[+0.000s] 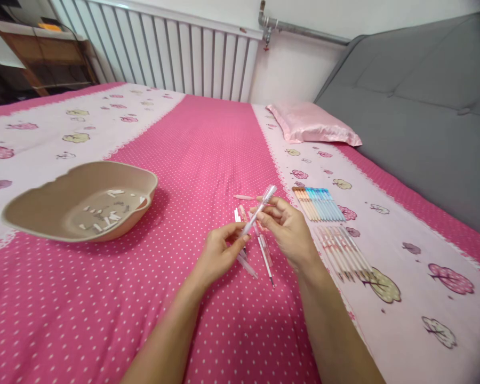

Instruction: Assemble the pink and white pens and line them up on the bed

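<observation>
A clear, pale pink pen [260,210] slants up and to the right between my two hands. My left hand [223,249] pinches its lower end between thumb and fingers. Higher up, the fingers of my right hand [285,226] close round the pen's barrel near its capped top. Under and between the hands lie loose pen parts: a white ink refill [266,260] with a dark tip, a clear tube [247,266], and a small pink piece [244,197] just beyond. My hands partly cover several of these parts.
To the right lie a row of blue and orange pens [319,204] and a row of clear, whitish pens [344,252]. A beige basin [80,200] holding small white scraps stands at left. A pink pillow [312,122] rests by the grey headboard [416,96].
</observation>
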`<state>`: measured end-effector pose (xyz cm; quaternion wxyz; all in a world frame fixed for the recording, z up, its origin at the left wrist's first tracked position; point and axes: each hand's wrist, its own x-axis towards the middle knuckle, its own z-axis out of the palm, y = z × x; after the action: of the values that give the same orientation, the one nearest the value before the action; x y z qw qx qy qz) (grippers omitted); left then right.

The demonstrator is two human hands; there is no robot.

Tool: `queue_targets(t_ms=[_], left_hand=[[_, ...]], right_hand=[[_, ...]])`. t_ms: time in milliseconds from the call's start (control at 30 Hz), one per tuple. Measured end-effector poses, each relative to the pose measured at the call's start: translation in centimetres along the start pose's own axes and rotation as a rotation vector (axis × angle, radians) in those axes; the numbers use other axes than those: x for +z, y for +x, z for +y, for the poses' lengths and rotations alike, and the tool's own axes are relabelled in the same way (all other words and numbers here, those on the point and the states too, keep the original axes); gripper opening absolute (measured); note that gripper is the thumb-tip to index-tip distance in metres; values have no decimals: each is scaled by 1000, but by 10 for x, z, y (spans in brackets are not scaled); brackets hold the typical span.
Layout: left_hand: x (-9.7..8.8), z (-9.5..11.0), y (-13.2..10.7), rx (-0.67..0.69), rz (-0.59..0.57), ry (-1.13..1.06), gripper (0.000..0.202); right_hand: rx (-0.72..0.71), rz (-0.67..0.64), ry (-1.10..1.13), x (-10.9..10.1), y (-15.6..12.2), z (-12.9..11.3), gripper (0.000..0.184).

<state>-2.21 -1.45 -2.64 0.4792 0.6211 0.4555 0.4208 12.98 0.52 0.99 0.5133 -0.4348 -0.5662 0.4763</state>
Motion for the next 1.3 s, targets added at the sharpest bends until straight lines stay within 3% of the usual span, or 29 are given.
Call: queue_targets(t_ms=[667,1033,1300], left_hand=[[-7,6,-6,-131,-293,-525,31],[-5,5,-5,-135,-238,-521,21],[-3,4,-4,-146,-176,-483,27]], right_hand=[[98,-152,186,-7,-2,-5,28],[147,-85,173,-6,-2,-6,32],[141,-59,160,-7,-2,-6,36]])
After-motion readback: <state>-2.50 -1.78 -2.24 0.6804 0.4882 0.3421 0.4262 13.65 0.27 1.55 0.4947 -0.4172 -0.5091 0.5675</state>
